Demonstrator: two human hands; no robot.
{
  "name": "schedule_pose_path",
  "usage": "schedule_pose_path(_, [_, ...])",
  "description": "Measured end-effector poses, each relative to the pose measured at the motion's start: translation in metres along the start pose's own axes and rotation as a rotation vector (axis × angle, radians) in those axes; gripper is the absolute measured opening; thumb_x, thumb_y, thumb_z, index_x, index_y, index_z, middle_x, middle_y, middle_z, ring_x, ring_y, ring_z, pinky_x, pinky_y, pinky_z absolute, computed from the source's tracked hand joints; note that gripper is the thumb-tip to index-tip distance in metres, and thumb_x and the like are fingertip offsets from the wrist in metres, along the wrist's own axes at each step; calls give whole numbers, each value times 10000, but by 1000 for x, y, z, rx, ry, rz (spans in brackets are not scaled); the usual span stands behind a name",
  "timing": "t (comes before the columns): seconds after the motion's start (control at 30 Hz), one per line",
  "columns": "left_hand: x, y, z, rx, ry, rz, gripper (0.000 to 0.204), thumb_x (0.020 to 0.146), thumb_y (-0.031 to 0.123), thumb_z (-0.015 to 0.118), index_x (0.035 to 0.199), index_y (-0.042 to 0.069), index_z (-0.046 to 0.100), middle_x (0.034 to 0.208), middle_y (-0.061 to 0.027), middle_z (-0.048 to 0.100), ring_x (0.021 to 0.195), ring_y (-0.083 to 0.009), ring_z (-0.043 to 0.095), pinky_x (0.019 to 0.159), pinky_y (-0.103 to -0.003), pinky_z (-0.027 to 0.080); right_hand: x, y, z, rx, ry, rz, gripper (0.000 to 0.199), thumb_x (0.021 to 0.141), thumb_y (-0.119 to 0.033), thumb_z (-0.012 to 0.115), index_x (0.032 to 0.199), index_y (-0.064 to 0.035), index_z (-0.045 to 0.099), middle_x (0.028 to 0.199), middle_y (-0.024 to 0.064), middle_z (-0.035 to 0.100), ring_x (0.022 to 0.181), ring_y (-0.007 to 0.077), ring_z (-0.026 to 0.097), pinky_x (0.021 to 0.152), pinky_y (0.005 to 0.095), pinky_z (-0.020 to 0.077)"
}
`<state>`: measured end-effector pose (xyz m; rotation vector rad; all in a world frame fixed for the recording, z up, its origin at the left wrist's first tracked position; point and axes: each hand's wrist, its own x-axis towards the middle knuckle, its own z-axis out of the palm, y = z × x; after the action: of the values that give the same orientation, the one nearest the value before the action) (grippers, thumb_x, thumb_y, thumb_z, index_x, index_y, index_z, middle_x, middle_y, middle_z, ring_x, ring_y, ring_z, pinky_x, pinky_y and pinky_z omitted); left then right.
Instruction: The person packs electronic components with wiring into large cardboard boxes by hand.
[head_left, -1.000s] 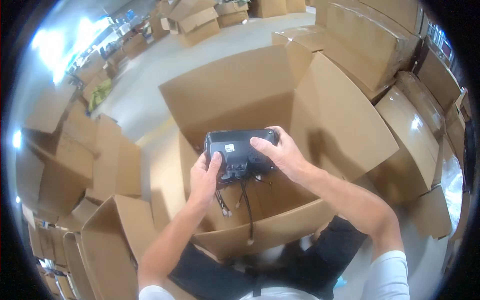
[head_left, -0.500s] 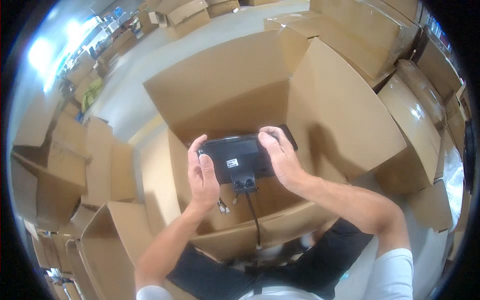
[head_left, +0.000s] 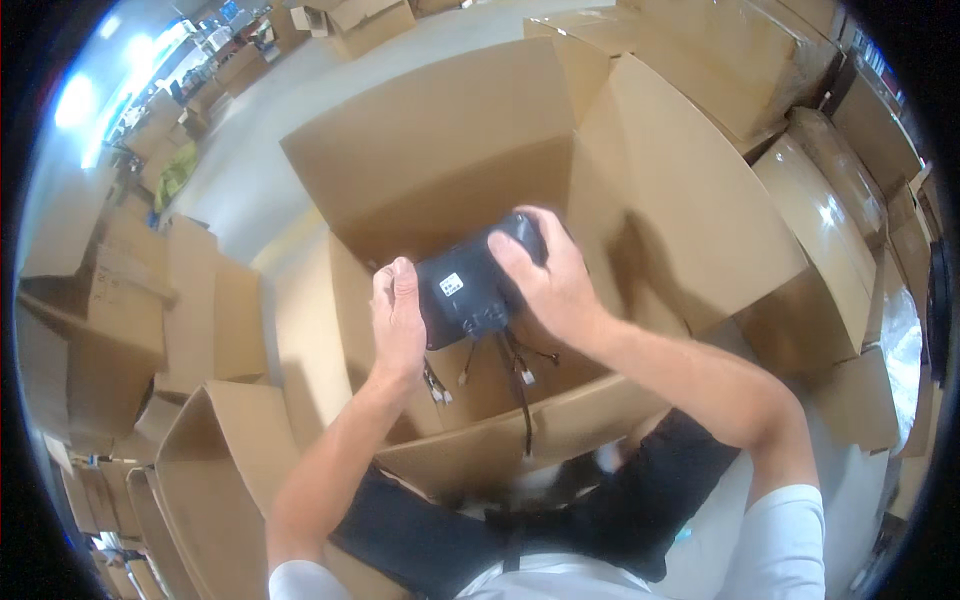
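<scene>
Both hands hold a black rectangular electronic unit [head_left: 450, 308] over an open cardboard box [head_left: 455, 462]. A small white label [head_left: 452, 285] is stuck on the side that faces up. From a stubby mount at its lower edge hangs a black cable [head_left: 525, 410], and thin wires with white connectors [head_left: 528, 377] dangle around it. My left hand [head_left: 399, 315] grips the unit's left end, thumb on top. Around the right end closes my right hand [head_left: 545, 275], its thumb pressed on the upper face. The fingers underneath are hidden.
The box's tall flaps [head_left: 690, 195] stand up at the back and right. Stacked cartons [head_left: 740, 65] rise at the far right. More open boxes [head_left: 215, 460] crowd the left. Pale floor [head_left: 245, 165] shows beyond, with cartons [head_left: 370, 25] at the far end.
The unit has tilted, its right end swinging up and away while the left end dropped slightly. My right hand moved up with it. More hanging wires now show below.
</scene>
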<state>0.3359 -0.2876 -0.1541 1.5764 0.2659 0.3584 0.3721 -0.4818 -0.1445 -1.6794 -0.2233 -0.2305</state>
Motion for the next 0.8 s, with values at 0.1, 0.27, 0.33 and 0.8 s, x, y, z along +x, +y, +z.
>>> schedule_pose_path(0.1, [1, 23, -10, 266, -363, -97, 593, 883, 490, 752, 1160, -23, 645, 951, -70, 686, 863, -135, 642, 736, -290, 535, 19, 0, -13, 26, -94, 17, 597, 871, -417, 761, 1209, 52, 615, 1061, 201, 701, 981, 248, 674, 905, 358, 523])
schedule_pose_path(0.27, [2, 32, -7, 211, -762, -251, 592, 835, 354, 826, 1244, -19, 617, 1054, -77, 688, 932, -141, 655, 836, -292, 539, 26, 4, -27, 25, -396, 42, 763, 906, -465, 735, 1390, 69, 485, 1279, 220, 610, 1222, 266, 574, 1052, 370, 449])
schedule_pose_path(0.33, [9, 23, -10, -45, -594, -270, 614, 856, 328, 808, 1291, -36, 572, 1100, -83, 678, 962, -149, 655, 867, -310, 543, 36, 1, -28, 194, -395, 191, 1124, 788, -639, 777, 1467, 139, 333, 1375, 314, 526, 1258, 349, 551, 1073, 397, 436])
schedule_pose_path(0.8, [29, -114, 11, 23, -514, -637, 427, 956, 260, 715, 1255, -17, 591, 1194, -105, 665, 1120, -207, 608, 1031, -401, 468, 107, 92, -37, -1551, -535, -470, 131, 787, -193, 728, 891, -135, 783, 951, 49, 736, 1044, 239, 634, 1119, 514, 354])
